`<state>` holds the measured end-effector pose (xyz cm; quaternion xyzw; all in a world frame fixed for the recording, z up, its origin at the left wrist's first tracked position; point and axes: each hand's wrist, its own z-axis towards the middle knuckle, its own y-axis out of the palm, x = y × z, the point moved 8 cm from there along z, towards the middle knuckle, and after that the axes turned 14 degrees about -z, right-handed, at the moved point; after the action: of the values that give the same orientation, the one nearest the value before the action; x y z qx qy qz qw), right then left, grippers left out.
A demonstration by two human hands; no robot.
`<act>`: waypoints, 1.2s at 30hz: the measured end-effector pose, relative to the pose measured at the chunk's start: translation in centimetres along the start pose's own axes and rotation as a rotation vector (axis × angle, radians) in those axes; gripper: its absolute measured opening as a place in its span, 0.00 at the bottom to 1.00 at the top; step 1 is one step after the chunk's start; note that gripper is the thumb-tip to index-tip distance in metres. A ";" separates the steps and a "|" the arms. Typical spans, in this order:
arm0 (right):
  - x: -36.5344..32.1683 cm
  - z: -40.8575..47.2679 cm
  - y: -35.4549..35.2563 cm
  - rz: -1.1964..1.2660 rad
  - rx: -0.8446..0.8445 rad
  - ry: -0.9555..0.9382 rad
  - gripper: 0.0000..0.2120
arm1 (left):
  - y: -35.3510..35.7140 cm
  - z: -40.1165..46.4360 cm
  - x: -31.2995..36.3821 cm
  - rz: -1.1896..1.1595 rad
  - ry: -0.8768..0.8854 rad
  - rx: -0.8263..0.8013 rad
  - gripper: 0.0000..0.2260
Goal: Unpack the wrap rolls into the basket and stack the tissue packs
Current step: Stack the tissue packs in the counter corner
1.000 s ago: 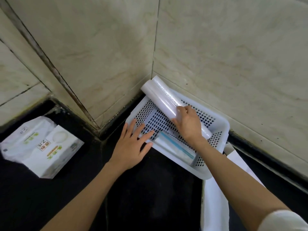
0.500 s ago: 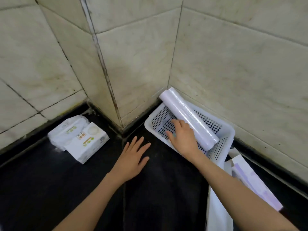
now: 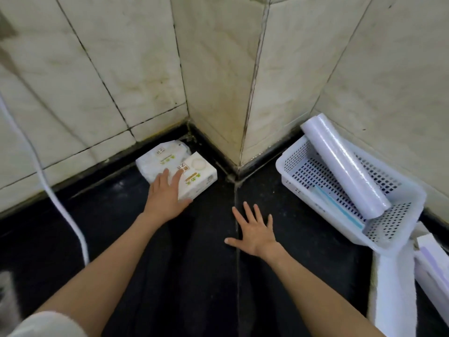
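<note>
Since the earlier frames, both hands have left the basket: the left hand [image 3: 167,198] has crossed to the tissue packs, and the right hand [image 3: 255,231] has drawn back empty over the floor [image 3: 194,276]. At far left, a white cable [image 3: 46,186] runs down the wall to the floor. Just ahead of the left hand lie the two tissue packs — the nearer tissue pack [image 3: 198,177] under its spread fingertips, not yet gripped, the farther tissue pack [image 3: 161,156] tucked against the wall; they overlap loosely, so stacking appears to be the step in hand. The right hand is open, fingers splayed, palm down, probably steadying the reach. Well to its right stands the white perforated basket [image 3: 393,239], pushed against the wall, where the large wrap roll [image 3: 345,166] leans on the rim, one end raised, over a slimmer blue-striped roll [image 3: 340,207]. Beyond it lies white packaging [image 3: 393,288]. Dark speckled flooring meets pale marbled tiles [image 3: 121,69] at a projecting corner.
</note>
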<state>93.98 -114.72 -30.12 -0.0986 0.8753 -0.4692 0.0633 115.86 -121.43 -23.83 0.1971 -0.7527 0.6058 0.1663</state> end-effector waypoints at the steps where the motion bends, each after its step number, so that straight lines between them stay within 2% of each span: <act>1: 0.0 0.3 0.7 -0.016 -0.025 0.014 0.45 | 0.1 0.8 -0.3 0.016 -0.001 -0.005 0.38; 6: 0.1 0.6 1.6 -0.066 -0.044 0.042 0.47 | 0.4 3.2 -0.6 0.074 0.008 -0.002 0.42; 12: -0.1 0.5 1.1 -0.047 -0.060 0.063 0.48 | -1.2 3.8 0.5 -0.027 0.038 -0.012 0.45; 16: -0.2 0.5 1.1 -0.038 -0.081 0.079 0.48 | -5.7 4.3 0.8 -0.108 0.129 0.112 0.40; 22: -0.2 0.5 1.1 -0.042 -0.102 0.093 0.48 | -12.0 6.3 -1.6 -0.178 0.133 0.302 0.35; 29: -0.3 0.3 0.7 -0.041 -0.107 0.095 0.48 | -8.2 9.4 -5.3 -0.088 -0.030 0.144 0.33; 34: -0.7 0.2 0.0 -0.029 -0.141 0.106 0.48 | -6.6 9.6 -6.3 -0.052 -0.010 0.156 0.32; 36: -1.0 0.7 -1.4 -0.004 -0.113 0.135 0.43 | -6.4 9.6 -6.5 -0.062 0.004 0.151 0.33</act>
<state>95.24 -115.83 -29.38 -0.0719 0.9025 -0.4247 -0.0023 124.58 -131.37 -23.66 0.2312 -0.6979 0.6558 0.1714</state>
